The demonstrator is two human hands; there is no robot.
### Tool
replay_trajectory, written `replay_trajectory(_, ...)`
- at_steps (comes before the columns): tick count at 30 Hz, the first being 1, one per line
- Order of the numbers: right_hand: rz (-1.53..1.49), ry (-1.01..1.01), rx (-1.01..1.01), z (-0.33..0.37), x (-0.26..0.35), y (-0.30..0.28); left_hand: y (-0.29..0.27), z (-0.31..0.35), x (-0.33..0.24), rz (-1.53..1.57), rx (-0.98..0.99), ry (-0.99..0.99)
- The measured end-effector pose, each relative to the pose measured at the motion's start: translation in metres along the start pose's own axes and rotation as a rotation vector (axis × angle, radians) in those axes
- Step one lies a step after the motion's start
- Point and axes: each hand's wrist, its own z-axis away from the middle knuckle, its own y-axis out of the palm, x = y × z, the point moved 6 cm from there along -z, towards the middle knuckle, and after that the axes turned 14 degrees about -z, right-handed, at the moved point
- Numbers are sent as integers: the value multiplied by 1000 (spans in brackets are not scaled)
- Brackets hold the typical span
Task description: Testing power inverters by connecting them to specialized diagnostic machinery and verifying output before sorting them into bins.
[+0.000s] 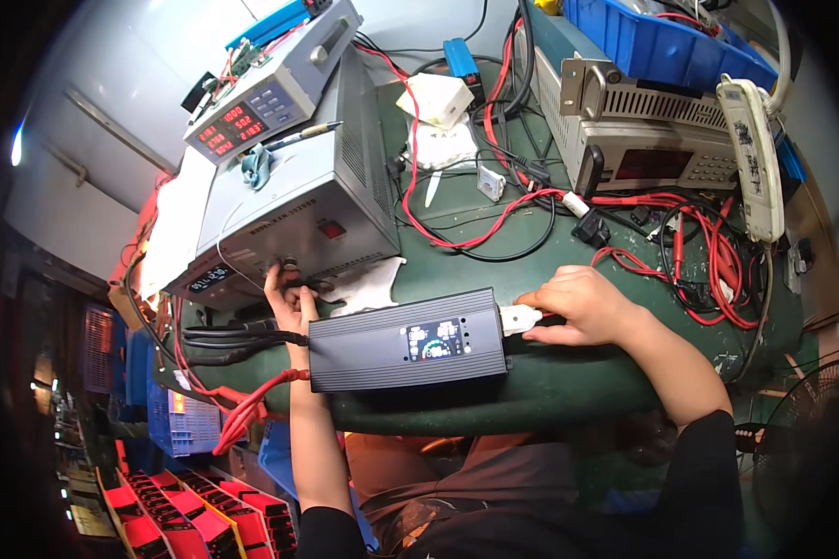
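A black ribbed power inverter [364, 349] with a lit colour display [435, 342] lies at the table's front edge. Thick black and red cables run from its left end. My right hand [583, 306] grips a white plug [520, 320] at the inverter's right end. Reaching past the left end, my left hand [291, 300] has its fingertips on a knob [290, 265] on the front of a large grey power supply [280, 205]. That supply has a red switch [331, 228] and a lit readout [210, 278].
A meter with red digits [238, 128] and a pen [303, 133] sit on the supply. Red and black leads [708, 252] tangle on the green table [457, 265]. At right are stacked instruments [657, 158], a power strip [753, 158] and a blue bin [667, 47].
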Motion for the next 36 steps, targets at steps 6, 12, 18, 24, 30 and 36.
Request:
replay_trajectory(6, 10, -3, 56, -2, 4, 0, -10, -2, -5, 62, -34, 10)
replay_trajectory(12, -6, 43, 89, -5, 8, 3, -33, 46, 9, 425, -30, -569)
replay_trajectory(18, -8, 56, 57, -7, 7, 4, -55, 126, -61, 997, 302, -669)
replay_trajectory(24, -18, 88, 40, -7, 7, 5, -93, 176, -118, 640, 157, -785)
replay_trajectory(30, -33, 92, 45, -7, 6, 6, -97, 204, -138, 542, 232, -739)
replay_trajectory(36, -12, 67, 78, -6, 5, 2, -28, 154, -228, 580, 435, -534)
